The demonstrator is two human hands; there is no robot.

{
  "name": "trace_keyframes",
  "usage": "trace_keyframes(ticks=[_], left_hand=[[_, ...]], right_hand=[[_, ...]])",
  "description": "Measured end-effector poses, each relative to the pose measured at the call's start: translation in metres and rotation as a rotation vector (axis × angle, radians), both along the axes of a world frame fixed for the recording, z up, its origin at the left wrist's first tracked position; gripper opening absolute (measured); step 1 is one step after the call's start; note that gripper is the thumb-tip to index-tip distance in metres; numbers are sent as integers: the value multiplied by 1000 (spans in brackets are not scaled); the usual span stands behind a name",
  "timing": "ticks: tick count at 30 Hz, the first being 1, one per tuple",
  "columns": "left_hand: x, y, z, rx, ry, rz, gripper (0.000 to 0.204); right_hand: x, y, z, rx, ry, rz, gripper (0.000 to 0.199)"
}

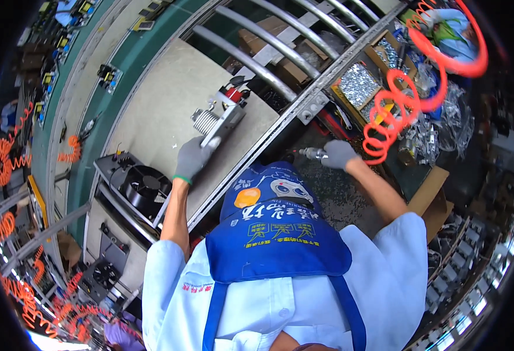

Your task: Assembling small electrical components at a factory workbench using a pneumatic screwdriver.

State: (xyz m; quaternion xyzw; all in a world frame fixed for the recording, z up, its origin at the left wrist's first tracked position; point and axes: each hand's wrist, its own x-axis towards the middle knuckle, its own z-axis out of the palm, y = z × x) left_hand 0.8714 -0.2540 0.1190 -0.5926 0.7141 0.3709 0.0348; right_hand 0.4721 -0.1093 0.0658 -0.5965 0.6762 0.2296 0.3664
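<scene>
On the pale board of the workbench rests a small machine assembly [220, 117], with a silver ribbed cylinder, a red part at its far end and a flat metal side plate. My left hand [192, 158], in a grey glove with a green cuff, grips the near end of this assembly; some fingers are hidden behind it. Off the bench's right edge, my right hand [340, 155], also grey-gloved, is closed round a silver air tool [313, 153]. The tool points left, toward my apron, and touches nothing I can make out.
A red coiled air hose [388, 120] hangs at the right, near my right wrist. Beyond it stand boxes of small metal parts [356, 85]. Metal rollers [257, 64] cross the far end of the bench. A black fan unit [143, 187] sits left of my left forearm.
</scene>
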Motion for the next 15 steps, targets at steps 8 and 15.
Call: trace_keyframes(ticks=[8, 15], left_hand=[[4, 15, 11, -132, -171, 10, 52], [9, 27, 6, -245, -167, 74, 54]], right_hand=[[-25, -89, -113, -117, 80, -25, 33], [-13, -68, -148, -533, 68, 32, 23]])
